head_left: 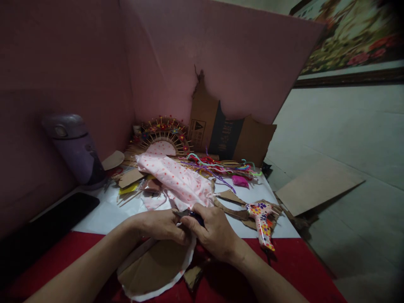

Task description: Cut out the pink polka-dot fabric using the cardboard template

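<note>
Gripping what looks like small scissors, the right hand is clenched round the dark blue handle, with the metal tip poking toward the left hand. Left hand pinches the far rim of one cardboard disc, fingers curled over it. The two hands touch at the thumbs. Disc has a white fabric border and lies on the red worktop just below both hands, on the person's side. One cardboard scrap sits under the right wrist. One pink dotted cloth lies just beyond the hands, its gathered end almost at the fingertips. One painted glue gun is right of the right hand, near but not touching. One black phone is well left of the left hand. One purple flask stands further left and beyond. One fan of sticks is beyond the cloth. One bundle of coloured cords is beyond the right hand, with one pink lump beside it. One flat cardboard sheet lies far right, off the worktop.
</note>
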Tool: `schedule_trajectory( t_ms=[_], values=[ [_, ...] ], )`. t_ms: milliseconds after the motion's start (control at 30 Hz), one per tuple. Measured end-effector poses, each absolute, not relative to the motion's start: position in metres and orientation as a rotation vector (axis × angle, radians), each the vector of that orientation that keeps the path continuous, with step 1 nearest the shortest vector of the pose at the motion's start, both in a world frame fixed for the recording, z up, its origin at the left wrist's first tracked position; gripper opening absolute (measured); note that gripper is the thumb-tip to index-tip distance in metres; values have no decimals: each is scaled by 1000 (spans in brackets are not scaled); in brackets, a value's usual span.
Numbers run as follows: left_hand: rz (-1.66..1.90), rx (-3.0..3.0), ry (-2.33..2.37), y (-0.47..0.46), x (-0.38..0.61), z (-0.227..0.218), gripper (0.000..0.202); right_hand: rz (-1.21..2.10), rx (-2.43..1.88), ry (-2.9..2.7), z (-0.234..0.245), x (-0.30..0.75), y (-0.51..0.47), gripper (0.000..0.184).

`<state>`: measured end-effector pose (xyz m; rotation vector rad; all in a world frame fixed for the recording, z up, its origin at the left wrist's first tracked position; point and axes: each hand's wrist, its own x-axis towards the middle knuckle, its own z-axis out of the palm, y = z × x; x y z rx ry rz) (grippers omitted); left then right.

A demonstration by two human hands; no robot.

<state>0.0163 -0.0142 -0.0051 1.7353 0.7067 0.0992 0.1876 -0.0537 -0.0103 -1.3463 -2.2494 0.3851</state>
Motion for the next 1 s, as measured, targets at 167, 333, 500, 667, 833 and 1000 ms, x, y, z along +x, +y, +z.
schedule_trajectory(
  t_ms=[167,333,500,667,833,1000],
  values=[
    [73,1748,748,-14,16,-7,14,330,-1353,-2264,-12,187,-56,33],
    [62,1762,778,-16,16,-4,15,300,-1363,-2281,-11,187,-57,35],
    [89,1787,801,-17,16,-3,14,276,-1372,-2288,-11,187,-57,36],
    [62,1791,802,-16,16,-4,16,275,-1370,-2300,-11,187,-58,35],
    [47,1798,832,-15,15,-6,19,247,-1381,-2307,-11,187,-58,34],
    [43,1835,817,-14,14,-9,20,244,-1366,-2308,-11,187,-58,33]
  ],
)
